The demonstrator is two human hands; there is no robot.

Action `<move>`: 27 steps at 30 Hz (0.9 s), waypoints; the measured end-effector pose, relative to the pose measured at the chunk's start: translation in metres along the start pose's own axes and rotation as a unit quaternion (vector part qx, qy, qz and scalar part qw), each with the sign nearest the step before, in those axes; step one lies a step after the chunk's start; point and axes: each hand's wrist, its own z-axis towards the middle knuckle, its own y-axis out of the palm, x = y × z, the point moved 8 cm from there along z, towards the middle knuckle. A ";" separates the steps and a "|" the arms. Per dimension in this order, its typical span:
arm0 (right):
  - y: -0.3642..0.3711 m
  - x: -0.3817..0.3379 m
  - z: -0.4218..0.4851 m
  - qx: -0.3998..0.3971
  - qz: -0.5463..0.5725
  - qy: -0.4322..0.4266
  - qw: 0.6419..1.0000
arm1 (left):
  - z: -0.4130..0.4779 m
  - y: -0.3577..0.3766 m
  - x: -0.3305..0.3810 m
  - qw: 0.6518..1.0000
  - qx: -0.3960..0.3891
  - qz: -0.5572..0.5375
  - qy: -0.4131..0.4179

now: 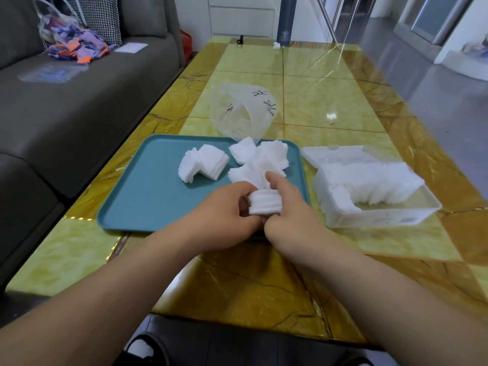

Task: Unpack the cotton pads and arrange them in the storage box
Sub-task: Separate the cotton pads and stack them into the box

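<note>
Both hands pinch one stack of cotton pads (264, 206) over the teal tray (148, 196): left hand (227, 207) fingers curl behind it, right hand (286, 207) thumb raised above.

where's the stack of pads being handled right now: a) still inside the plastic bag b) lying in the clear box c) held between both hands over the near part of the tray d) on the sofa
c: the stack of cotton pads is gripped between the left hand and the right hand, above the near part of the teal tray, apart from the storage box.
</note>
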 end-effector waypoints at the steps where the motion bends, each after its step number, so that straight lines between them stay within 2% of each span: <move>1: -0.003 -0.003 0.000 0.009 -0.011 -0.013 1.000 | 0.000 -0.003 0.002 1.000 0.005 -0.009 0.008; 4: -0.024 -0.012 -0.005 0.056 -0.029 -0.058 0.996 | -0.001 -0.013 0.013 0.997 0.031 -0.058 0.034; 7: -0.053 -0.017 -0.008 0.080 0.002 -0.077 0.994 | -0.001 -0.015 0.021 0.993 0.035 -0.105 0.033; 10: -0.081 -0.016 -0.013 0.067 0.061 -0.079 0.993 | 0.001 -0.002 0.039 0.983 -0.017 -0.178 0.044; 13: -0.107 -0.011 -0.019 0.053 0.100 -0.074 0.991 | 0.009 0.010 0.064 0.976 -0.021 -0.210 0.061; 16: -0.130 -0.002 -0.023 0.080 0.131 -0.070 0.986 | 0.020 0.026 0.087 0.969 -0.027 -0.235 0.066; 19: -0.155 0.011 -0.029 0.143 0.138 -0.047 0.979 | 0.034 0.042 0.105 0.966 -0.022 -0.256 0.043; 21: -0.172 0.018 -0.033 0.201 0.107 -0.036 0.973 | 0.044 0.043 0.109 0.970 0.031 -0.240 0.027; 23: -0.189 0.021 -0.036 0.248 0.051 -0.036 0.967 | 0.052 0.040 0.107 0.982 0.098 -0.160 0.018; 27: -0.198 0.028 -0.035 0.235 -0.052 -0.008 0.971 | 0.056 0.057 0.100 0.992 0.098 -0.080 -0.009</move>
